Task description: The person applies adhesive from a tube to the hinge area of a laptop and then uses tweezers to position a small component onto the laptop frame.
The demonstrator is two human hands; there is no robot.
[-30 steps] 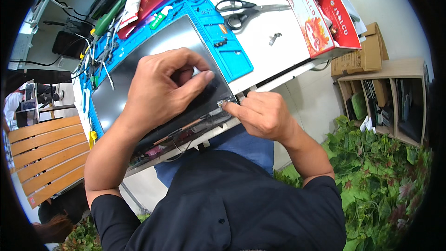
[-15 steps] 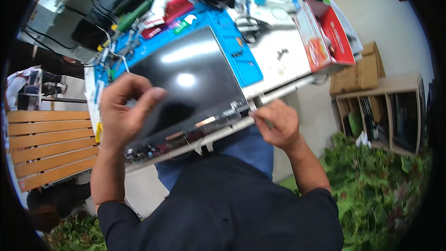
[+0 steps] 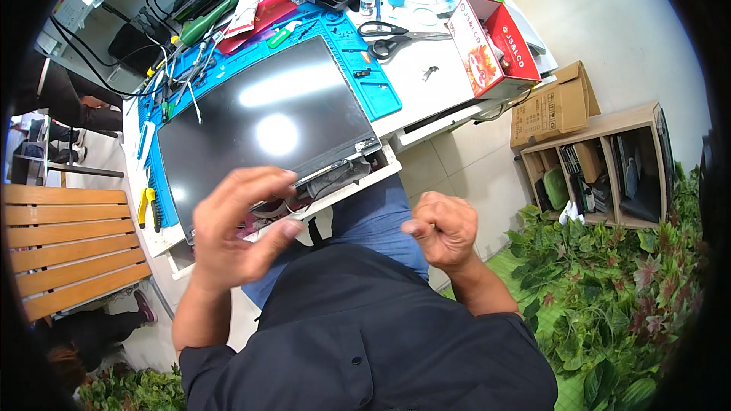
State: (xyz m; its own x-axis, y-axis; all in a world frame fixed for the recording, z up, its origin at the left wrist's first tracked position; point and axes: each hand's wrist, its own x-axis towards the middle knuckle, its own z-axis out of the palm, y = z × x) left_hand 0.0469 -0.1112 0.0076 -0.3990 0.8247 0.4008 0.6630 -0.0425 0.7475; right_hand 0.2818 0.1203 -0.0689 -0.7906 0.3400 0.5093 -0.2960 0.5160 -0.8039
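A large black display panel [image 3: 266,122] lies flat on a blue work mat [image 3: 377,87] on the white bench. Its near edge shows a metal strip and loose cable ends. My left hand [image 3: 236,232] hovers over that near edge, fingers spread and slightly curled, holding nothing. My right hand [image 3: 443,230] is off the table to the right, above my lap, curled into a fist. Nothing shows in the fist.
Black scissors [image 3: 388,34], a small metal part [image 3: 430,72] and an open red box [image 3: 491,46] sit at the bench's right end. Yellow-handled pliers [image 3: 147,207] lie at the left. A cardboard box [image 3: 556,110], wooden shelf [image 3: 609,167], plants [image 3: 632,297] and a slatted bench [image 3: 61,247] stand around.
Both hands have come off the panel. The left lifted from its surface and opened; the right pulled back from the near corner toward my body and closed into a fist.
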